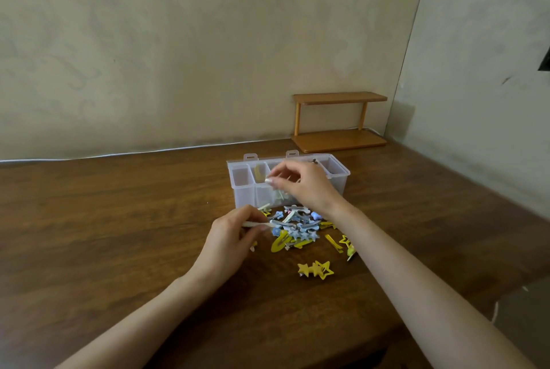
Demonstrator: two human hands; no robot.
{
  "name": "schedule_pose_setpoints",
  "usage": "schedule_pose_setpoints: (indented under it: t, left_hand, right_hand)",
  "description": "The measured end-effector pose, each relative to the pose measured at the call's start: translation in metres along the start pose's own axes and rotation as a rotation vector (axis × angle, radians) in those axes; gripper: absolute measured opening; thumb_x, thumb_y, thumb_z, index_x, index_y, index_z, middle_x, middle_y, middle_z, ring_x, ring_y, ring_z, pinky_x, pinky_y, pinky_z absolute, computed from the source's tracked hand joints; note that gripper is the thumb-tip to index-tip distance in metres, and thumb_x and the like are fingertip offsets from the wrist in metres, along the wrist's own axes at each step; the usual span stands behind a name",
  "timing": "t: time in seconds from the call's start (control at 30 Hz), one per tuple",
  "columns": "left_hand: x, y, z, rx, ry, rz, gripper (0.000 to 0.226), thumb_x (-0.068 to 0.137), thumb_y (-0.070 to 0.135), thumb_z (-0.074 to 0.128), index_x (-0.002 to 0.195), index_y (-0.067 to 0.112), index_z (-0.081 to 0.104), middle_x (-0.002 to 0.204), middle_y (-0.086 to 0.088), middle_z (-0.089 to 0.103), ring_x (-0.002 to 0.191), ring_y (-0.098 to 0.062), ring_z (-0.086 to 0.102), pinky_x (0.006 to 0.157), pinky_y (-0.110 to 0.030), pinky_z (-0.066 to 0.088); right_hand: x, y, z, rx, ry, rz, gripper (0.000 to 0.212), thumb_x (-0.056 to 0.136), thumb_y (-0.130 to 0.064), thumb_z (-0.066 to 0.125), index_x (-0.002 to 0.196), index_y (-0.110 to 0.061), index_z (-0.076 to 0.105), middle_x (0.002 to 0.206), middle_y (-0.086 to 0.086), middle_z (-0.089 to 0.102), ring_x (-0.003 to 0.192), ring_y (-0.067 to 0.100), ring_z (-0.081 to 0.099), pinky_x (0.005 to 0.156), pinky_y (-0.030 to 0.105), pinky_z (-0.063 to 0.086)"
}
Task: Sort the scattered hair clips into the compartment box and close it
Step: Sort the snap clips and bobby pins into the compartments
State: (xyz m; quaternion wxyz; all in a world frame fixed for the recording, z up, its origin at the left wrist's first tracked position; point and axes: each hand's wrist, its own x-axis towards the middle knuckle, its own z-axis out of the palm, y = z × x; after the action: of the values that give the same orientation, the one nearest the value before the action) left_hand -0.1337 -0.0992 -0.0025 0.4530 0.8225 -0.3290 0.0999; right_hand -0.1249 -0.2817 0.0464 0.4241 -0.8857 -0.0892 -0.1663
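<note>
1. Your two bare forearms are filling the near frame, both stretching out over a dark wooden table [119, 234].
2. Beige walls [178, 41] are meeting in a corner at the far right. One white cable [148, 154] is running along the table's back edge, and one two-tier wooden shelf [339, 121] is standing near that corner.
3. One clear compartment box [339, 181] is sitting open mid-table, with two tabs showing behind its back edge. Your hand is hiding part of the row, so I'm not counting compartments.
4. Your left hand [235, 237] is pinching one white clip [256, 224] at the left edge of the pile of hair clips [297, 229], just in front of the box.
5. Your right hand [303, 187] is hovering over the box with its fingers curled; whether it's gripping anything, I cannot tell.
6. One yellow clip [257, 173] is lying in the second compartment from the left.
7. Blue, white and yellow pieces are overlapping in the pile, too tangled to count. One yellow double-star clip [315, 270] is lying apart, nearer you.
</note>
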Motion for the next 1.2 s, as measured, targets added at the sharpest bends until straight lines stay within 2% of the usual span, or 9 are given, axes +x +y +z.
schedule_pose_setpoints:
  t: [0.1,0.2,0.33,0.53,0.67,0.8,0.93,1.1,1.2]
  left_hand:
    - [-0.001,0.001,-0.002,-0.165,0.023,-0.156,0.012,0.086,0.013,0.060,0.093,0.021,0.064,0.085,0.005,0.067,0.080,-0.001,0.063,0.068,-0.018,0.052]
    - [0.000,0.000,-0.004,-0.272,0.044,-0.197,0.009,0.085,0.011,0.060,0.093,0.016,0.061,0.081,0.002,0.070,0.077,-0.008,0.067,0.068,-0.026,0.055]
    - [0.000,0.000,-0.004,-0.309,0.005,-0.197,0.006,0.085,0.012,0.061,0.089,0.015,0.061,0.084,-0.003,0.070,0.081,-0.013,0.068,0.074,-0.032,0.056]
    - [0.000,0.003,-0.002,-0.293,0.021,-0.173,0.006,0.088,0.017,0.057,0.092,0.018,0.061,0.083,-0.002,0.068,0.075,-0.006,0.065,0.066,-0.023,0.052]
    - [0.003,-0.005,-0.004,-0.175,0.174,-0.229,0.012,0.090,0.021,0.055,0.102,0.019,0.057,0.093,0.007,0.062,0.076,-0.002,0.061,0.065,-0.021,0.051]
    - [0.009,-0.031,-0.004,0.191,0.222,-0.194,0.017,0.088,0.023,0.058,0.104,0.017,0.056,0.102,0.004,0.059,0.094,-0.012,0.050,0.082,-0.031,0.047]
    - [0.012,-0.044,-0.006,0.342,0.193,-0.178,0.021,0.091,0.027,0.053,0.109,0.017,0.058,0.112,0.000,0.059,0.099,-0.013,0.043,0.083,-0.029,0.039]
    - [0.012,-0.046,-0.005,0.380,0.096,-0.192,0.023,0.094,0.026,0.046,0.114,0.019,0.057,0.117,0.000,0.060,0.109,-0.018,0.046,0.085,-0.030,0.034]
    - [0.012,-0.047,-0.005,0.403,0.057,-0.180,0.024,0.095,0.025,0.044,0.115,0.021,0.057,0.118,0.002,0.059,0.112,-0.018,0.045,0.088,-0.032,0.034]
  right_hand:
    - [-0.028,-0.003,0.002,0.075,-0.148,0.030,0.018,0.083,-0.027,0.069,0.095,-0.014,0.067,0.083,-0.005,0.064,0.072,0.002,0.058,0.062,0.012,0.044]
    - [-0.043,0.003,0.009,0.087,-0.132,0.039,0.013,0.080,-0.021,0.072,0.093,-0.018,0.067,0.084,-0.005,0.067,0.077,0.011,0.061,0.061,0.013,0.043]
    - [-0.055,0.013,0.016,0.080,-0.080,0.032,0.008,0.080,-0.017,0.073,0.085,-0.019,0.067,0.080,-0.005,0.065,0.071,0.004,0.057,0.062,0.019,0.043]
    - [-0.062,0.011,0.015,0.016,0.008,-0.071,0.008,0.081,-0.018,0.071,0.084,-0.014,0.066,0.078,-0.004,0.064,0.071,0.011,0.057,0.064,0.026,0.046]
    - [-0.055,0.016,0.007,0.022,0.171,-0.029,0.006,0.082,-0.016,0.069,0.083,-0.013,0.064,0.075,-0.005,0.063,0.067,0.008,0.057,0.060,0.023,0.049]
    - [-0.035,0.024,0.000,-0.123,0.365,0.042,0.006,0.083,-0.018,0.066,0.080,-0.015,0.061,0.074,-0.008,0.062,0.068,0.008,0.057,0.058,0.021,0.046]
    - [-0.001,0.028,0.002,-0.341,0.448,0.070,0.009,0.083,-0.021,0.063,0.078,-0.014,0.061,0.082,-0.004,0.062,0.087,0.016,0.054,0.064,0.024,0.037]
    - [0.029,0.026,0.012,-0.570,0.344,0.099,0.020,0.085,-0.033,0.063,0.095,-0.016,0.063,0.103,0.002,0.059,0.103,0.023,0.047,0.082,0.031,0.039]
    - [0.025,0.022,0.018,-0.463,0.372,-0.034,0.012,0.086,-0.026,0.063,0.094,-0.017,0.063,0.097,-0.001,0.059,0.095,0.016,0.050,0.074,0.024,0.039]
